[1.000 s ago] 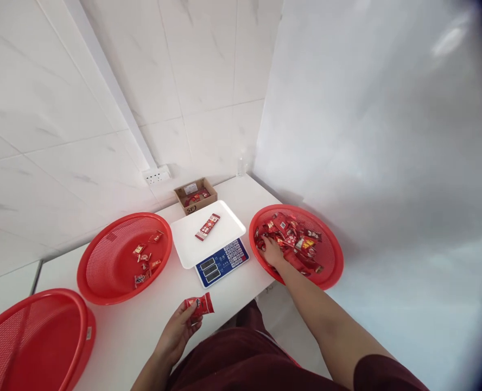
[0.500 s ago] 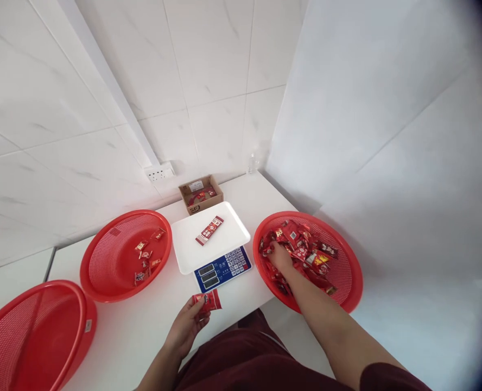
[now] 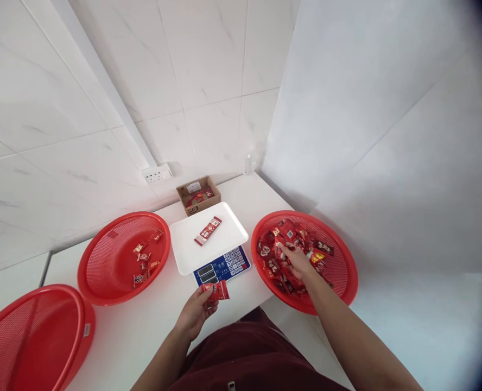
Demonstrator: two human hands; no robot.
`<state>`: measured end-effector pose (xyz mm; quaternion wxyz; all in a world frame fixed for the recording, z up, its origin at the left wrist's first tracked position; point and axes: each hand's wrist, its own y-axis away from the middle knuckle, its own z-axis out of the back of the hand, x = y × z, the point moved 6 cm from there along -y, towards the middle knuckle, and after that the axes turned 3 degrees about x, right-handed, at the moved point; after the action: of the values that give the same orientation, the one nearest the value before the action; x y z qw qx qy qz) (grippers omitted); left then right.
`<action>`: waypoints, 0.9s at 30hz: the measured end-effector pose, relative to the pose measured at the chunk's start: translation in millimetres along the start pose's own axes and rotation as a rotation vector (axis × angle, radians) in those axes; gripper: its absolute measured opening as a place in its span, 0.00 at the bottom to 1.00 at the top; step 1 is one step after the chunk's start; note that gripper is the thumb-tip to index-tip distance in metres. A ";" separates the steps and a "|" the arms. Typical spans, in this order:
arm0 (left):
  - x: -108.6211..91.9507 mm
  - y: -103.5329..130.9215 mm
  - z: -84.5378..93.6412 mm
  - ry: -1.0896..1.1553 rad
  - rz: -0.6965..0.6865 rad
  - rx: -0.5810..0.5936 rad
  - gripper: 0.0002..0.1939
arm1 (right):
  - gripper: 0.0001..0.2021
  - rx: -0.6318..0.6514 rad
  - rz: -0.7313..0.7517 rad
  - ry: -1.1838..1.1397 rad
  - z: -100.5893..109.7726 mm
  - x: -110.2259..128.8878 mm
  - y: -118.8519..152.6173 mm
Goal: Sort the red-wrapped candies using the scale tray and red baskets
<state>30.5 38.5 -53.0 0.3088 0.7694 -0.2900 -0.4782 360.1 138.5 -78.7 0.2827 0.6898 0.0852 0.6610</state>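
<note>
My left hand [image 3: 196,312] pinches a small red snack packet [image 3: 220,291] between thumb and fingers, just in front of the scale's blue keypad. My right hand [image 3: 297,262] is inside the right red basket [image 3: 350,277], among a heap of red snack packets [image 3: 320,255]. Its thumb and fingers close on a red packet [image 3: 280,240] in the heap, though its outline blends into the others. Between the hands stands a digital scale [image 3: 220,269] with a white tray [image 3: 186,247]. One long red-and-white sachet [image 3: 208,231] lies slantwise on the tray.
Left of the scale, a red basket [image 3: 98,271] holds several small packets. Another red basket [image 3: 76,347] stands nearer at far left. Behind the scale are a cardboard box [image 3: 198,206] with red packets and a clear bottle [image 3: 249,164]. Walls bound the table [image 3: 241,187].
My right hand has drawn back slightly to the right within the basket, its fingers now more visible. My left hand, still holding its packet, has moved a little right and up toward the scale.
</note>
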 end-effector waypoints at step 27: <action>14.1 32.4 61.4 0.206 -0.074 -0.088 0.17 | 0.15 0.267 0.106 0.320 -194.5 44.5 -17.3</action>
<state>-25.2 -4.9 -58.1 0.3528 0.8102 -0.2069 -0.4199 182.7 228.6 -55.6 0.1364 0.6111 0.1793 0.7588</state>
